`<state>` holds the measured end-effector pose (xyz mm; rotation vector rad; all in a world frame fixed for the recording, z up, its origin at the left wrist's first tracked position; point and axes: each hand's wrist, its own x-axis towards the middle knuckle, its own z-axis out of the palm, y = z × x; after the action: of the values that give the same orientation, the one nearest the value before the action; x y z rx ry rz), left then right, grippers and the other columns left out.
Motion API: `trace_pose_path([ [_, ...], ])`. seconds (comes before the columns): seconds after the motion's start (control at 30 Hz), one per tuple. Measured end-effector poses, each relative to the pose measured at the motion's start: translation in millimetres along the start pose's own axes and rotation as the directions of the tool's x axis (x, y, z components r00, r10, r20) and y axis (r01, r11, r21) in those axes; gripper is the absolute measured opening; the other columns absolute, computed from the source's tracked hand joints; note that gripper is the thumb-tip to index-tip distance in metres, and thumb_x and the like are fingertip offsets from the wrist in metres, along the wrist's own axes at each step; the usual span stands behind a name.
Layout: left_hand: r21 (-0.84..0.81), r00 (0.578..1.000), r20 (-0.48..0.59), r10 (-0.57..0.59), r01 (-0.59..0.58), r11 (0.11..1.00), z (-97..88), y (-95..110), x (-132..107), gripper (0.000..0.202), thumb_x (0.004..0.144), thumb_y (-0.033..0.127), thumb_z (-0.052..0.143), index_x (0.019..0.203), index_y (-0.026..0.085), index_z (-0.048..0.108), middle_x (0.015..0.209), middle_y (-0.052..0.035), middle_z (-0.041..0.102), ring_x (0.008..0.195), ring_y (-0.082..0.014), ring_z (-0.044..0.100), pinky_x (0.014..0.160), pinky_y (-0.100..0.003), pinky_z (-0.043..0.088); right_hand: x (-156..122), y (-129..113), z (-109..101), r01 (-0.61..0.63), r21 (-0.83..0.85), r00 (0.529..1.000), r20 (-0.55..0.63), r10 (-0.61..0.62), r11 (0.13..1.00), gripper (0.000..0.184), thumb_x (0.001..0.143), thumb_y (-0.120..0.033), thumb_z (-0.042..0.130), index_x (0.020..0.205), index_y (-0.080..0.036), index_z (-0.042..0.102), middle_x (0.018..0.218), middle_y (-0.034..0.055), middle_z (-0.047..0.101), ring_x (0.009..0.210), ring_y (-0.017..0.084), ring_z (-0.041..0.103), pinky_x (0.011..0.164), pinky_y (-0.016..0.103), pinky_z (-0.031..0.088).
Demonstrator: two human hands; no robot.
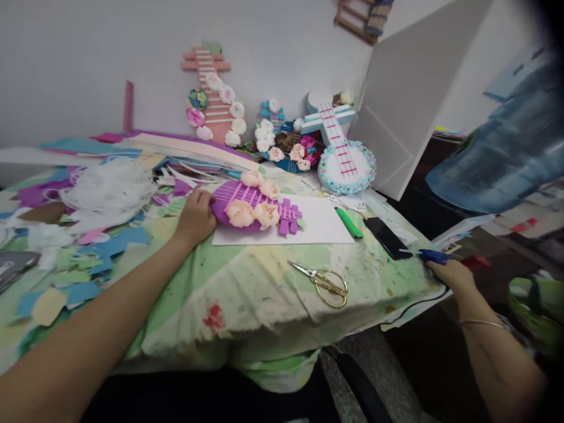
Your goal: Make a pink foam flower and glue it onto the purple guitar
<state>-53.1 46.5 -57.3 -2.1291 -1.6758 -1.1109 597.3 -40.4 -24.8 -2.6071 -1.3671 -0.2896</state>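
Observation:
My left hand (196, 216) grips the left edge of a purple foam guitar craft (229, 202) decorated with peach paper roses, which lies on a white sheet (321, 226). My right hand (449, 273) reaches to the table's right edge and is closed on a blue tool (434, 255), possibly a glue gun. A thin bracelet sits on that wrist.
Gold-handled scissors (326, 285) lie on the stained cloth near the front. A green marker (349, 223) and a black phone (388, 237) lie right of the sheet. Finished foam guitars (346, 150) lean against the wall. Foam scraps (101, 241) cover the left. A white board (409, 88) stands at right.

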Motion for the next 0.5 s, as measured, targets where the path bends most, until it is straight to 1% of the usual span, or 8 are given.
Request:
trace_pose_path([
  [0.07, -0.025, 0.998, -0.035, -0.051, 0.05, 0.998, 2.0, -3.6, 0.5, 0.033, 0.066, 0.003, 0.044, 0.097, 0.01, 0.051, 0.099, -0.0126, 0.052, 0.097, -0.0226, 0.049, 0.087, -0.034, 0.041, 0.2, -7.4, -0.6, -0.134, -0.047, 0.991, -0.015, 0.134, 0.99, 0.059, 0.066, -0.043, 0.063, 0.105, 0.001, 0.063, 0.092, 0.0402, 0.056, 0.092, 0.051, 0.055, 0.058, 0.051, 0.04],
  [0.13, -0.041, 0.992, -0.073, -0.102, 0.1, 0.994, 2.3, -6.8, 1.4, 0.032, 0.067, 0.003, 0.041, 0.097, 0.011, 0.05, 0.096, -0.011, 0.054, 0.087, -0.0199, 0.053, 0.081, -0.032, 0.044, -3.6, -24.0, -4.7, -0.186, -0.063, 0.979, -0.099, 0.18, 0.98, 0.073, 0.069, -0.048, 0.058, 0.12, 0.004, 0.053, 0.11, 0.0451, 0.046, 0.108, 0.055, 0.043, 0.066, 0.058, 0.037],
  [0.17, -0.071, 0.983, -0.095, -0.154, 0.148, 0.987, 1.6, -7.7, 2.1, 0.031, 0.068, 0.003, 0.041, 0.096, 0.012, 0.051, 0.094, -0.0097, 0.055, 0.082, -0.0188, 0.054, 0.079, -0.032, 0.044, -7.3, -35.9, -7.5, -0.138, -0.045, 0.977, -0.17, 0.129, 0.989, 0.069, 0.071, -0.047, 0.056, 0.121, 0.0, 0.052, 0.114, 0.0426, 0.046, 0.112, 0.052, 0.042, 0.071, 0.058, 0.036],
  [0.23, -0.25, 0.927, -0.096, -0.363, 0.33, 0.91, -1.3, -7.2, 4.0, 0.025, 0.07, 0.009, 0.045, 0.094, 0.015, 0.052, 0.088, -0.0061, 0.057, 0.072, -0.017, 0.055, 0.075, -0.032, 0.045, -18.6, -66.9, -13.1, 0.164, 0.057, 0.964, -0.223, -0.148, 0.985, 0.051, 0.075, -0.04, 0.053, 0.111, -0.005, 0.06, 0.107, 0.0357, 0.054, 0.106, 0.044, 0.049, 0.076, 0.053, 0.038],
  [0.3, -0.482, 0.815, 0.029, -0.579, 0.519, 0.706, -5.1, -3.6, 6.3, 0.02, 0.072, 0.018, 0.052, 0.092, 0.017, 0.052, 0.076, -0.0017, 0.059, 0.059, -0.015, 0.055, 0.066, -0.03, 0.046, -36.5, -105.9, -17.3, 0.4, 0.19, 0.907, -0.226, -0.356, 0.897, 0.037, 0.074, -0.033, 0.051, 0.099, -0.009, 0.064, 0.095, 0.0227, 0.063, 0.093, 0.033, 0.058, 0.078, 0.045, 0.042],
  [0.37, -0.588, 0.751, 0.178, -0.636, 0.599, 0.544, -8.2, 2.2, 8.8, 0.019, 0.074, 0.027, 0.054, 0.09, 0.017, 0.053, 0.059, 0.0025, 0.055, 0.043, -0.013, 0.051, 0.05, -0.026, 0.044, -61.3, -149.7, -20.6, 0.527, 0.272, 0.85, -0.198, -0.489, 0.806, 0.025, 0.075, -0.033, 0.051, 0.087, -0.018, 0.067, 0.088, 0.0082, 0.067, 0.082, 0.022, 0.061, 0.074, 0.033, 0.045],
  [0.43, -0.62, 0.734, 0.27, -0.623, 0.628, 0.471, -9.8, 8.8, 10.9, 0.019, 0.075, 0.029, 0.056, 0.088, 0.016, 0.053, 0.047, 0.0047, 0.051, 0.034, -0.0121, 0.047, 0.039, -0.022, 0.039, -90.7, -193.6, -24.5, 0.631, 0.448, 0.751, -0.149, -0.643, 0.633, 0.023, 0.077, -0.032, 0.051, 0.083, -0.018, 0.068, 0.085, 0.0069, 0.069, 0.075, 0.018, 0.062, 0.071, 0.029, 0.045],
  [0.5, -0.645, 0.702, 0.358, -0.616, 0.663, 0.38, -10.7, 15.0, 12.3, 0.02, 0.072, 0.025, 0.061, 0.088, 0.015, 0.053, 0.045, 0.0041, 0.053, 0.032, -0.0122, 0.049, 0.035, -0.02, 0.039, -119.7, -232.8, -29.5, 0.669, 0.48, 0.667, -0.049, -0.743, 0.568, 0.022, 0.079, -0.027, 0.049, 0.082, -0.019, 0.069, 0.082, 0.0054, 0.07, 0.071, 0.016, 0.062, 0.068, 0.025, 0.044],
])
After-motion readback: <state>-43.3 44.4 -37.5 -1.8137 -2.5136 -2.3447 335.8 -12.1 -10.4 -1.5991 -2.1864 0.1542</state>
